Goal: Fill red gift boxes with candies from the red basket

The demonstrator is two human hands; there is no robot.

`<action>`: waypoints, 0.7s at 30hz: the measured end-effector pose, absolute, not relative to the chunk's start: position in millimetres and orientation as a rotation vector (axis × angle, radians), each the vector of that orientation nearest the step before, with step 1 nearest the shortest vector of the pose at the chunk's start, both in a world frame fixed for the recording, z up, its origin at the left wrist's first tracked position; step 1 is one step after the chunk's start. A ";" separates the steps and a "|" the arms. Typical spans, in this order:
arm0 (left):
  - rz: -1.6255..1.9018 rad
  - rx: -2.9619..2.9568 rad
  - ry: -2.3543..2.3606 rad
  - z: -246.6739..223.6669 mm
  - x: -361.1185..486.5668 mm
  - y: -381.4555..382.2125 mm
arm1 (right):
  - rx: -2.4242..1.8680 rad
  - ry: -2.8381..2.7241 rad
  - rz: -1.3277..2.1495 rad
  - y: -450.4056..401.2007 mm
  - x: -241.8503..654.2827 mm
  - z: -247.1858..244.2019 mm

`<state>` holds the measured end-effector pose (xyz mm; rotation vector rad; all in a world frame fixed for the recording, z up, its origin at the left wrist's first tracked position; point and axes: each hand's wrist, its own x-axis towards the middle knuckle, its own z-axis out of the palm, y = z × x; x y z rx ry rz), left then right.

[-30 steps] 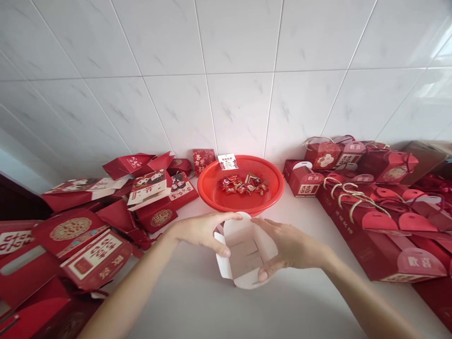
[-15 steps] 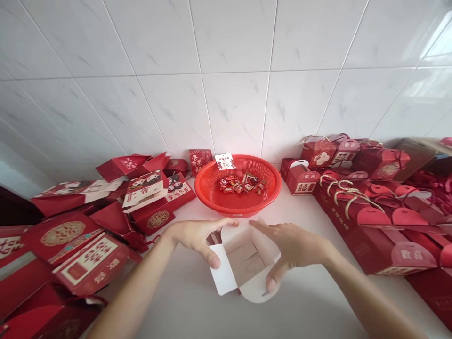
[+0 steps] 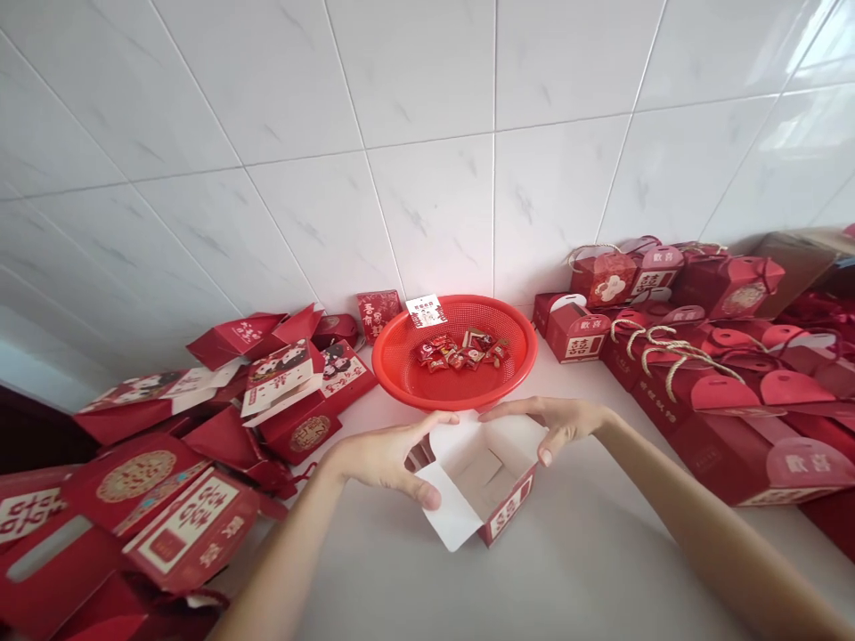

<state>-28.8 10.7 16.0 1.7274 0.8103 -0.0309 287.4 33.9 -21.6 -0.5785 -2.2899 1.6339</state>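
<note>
A small red gift box (image 3: 511, 512) with a white inside sits on the table, its top open. One white flap (image 3: 452, 507) folds outward at its near left. My left hand (image 3: 391, 463) is closed on the box's left side, thumb on that flap and fingers behind the wall. My right hand (image 3: 557, 423) curves around the back right of the box, fingertips along the far edge and thumb by the right flap. Just beyond the box stands a red plastic basket (image 3: 460, 387) with several small red-wrapped sweets (image 3: 460, 350) and a white tag (image 3: 426, 311).
A pile of red cardboard boxes (image 3: 193, 516) covers the left side of the table. At the right stand rows of red gift boxes (image 3: 735, 445), several with rope handles (image 3: 668, 352). A tiled wall (image 3: 427, 196) rises behind the basket.
The near flap that stuck out toward me no longer shows, and the box's red front with its label is visible. My right hand has moved from the near flap to the back right.
</note>
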 end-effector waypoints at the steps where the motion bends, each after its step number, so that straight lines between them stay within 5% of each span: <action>1: -0.035 1.741 0.814 17.3 -28.9 10.7 | -0.563 -2.261 1.638 34.4 286.1 -22.7; 10: -0.086 1.907 1.045 47.9 -28.4 9.0 | -0.702 -2.224 1.352 32.4 294.1 12.6; 17: 0.388 2.077 1.038 56.2 -4.1 74.5 | -0.831 -1.537 1.168 67.0 277.9 28.0; 21: 0.084 2.360 1.188 40.2 31.5 137.2 | -0.846 -1.078 1.094 99.7 246.4 15.4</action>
